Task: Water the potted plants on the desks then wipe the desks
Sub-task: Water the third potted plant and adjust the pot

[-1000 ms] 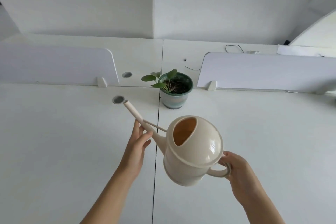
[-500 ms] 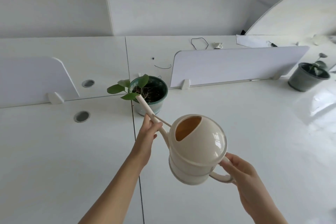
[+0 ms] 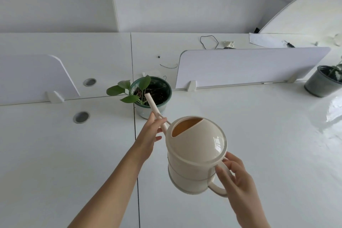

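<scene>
No writing to read.
Plain cream on the watering can [image 3: 196, 153], plain glaze on the green pot [image 3: 143, 112], plain grey on the grey pot [image 3: 319, 88], bare white across the divider [image 3: 249, 66]; no label, brand, number or sign legible on any of them. Perhaps some marking on the small objects [image 3: 229, 43] on the far desk behind the divider, but too small and blurred to tell.
</scene>
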